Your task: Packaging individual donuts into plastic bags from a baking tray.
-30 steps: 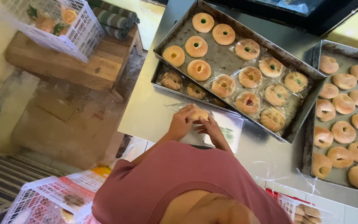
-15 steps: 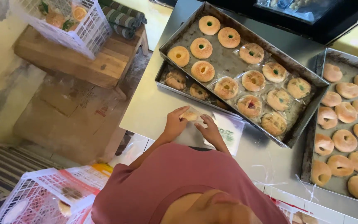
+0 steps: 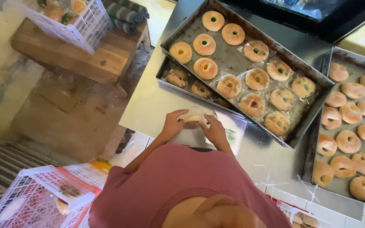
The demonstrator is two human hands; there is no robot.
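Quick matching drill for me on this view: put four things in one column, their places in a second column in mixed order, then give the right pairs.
Things:
1. Bun in clear wrap
2. Stacked top tray of ring buns
3. Tray of plain buns
4. White crate

Places:
A. On the wooden bench, upper left
B. Between the left hand and right hand
C. At the right edge of the view
D. Resting on another tray, centre top

Pairs: 1-B, 2-D, 3-C, 4-A
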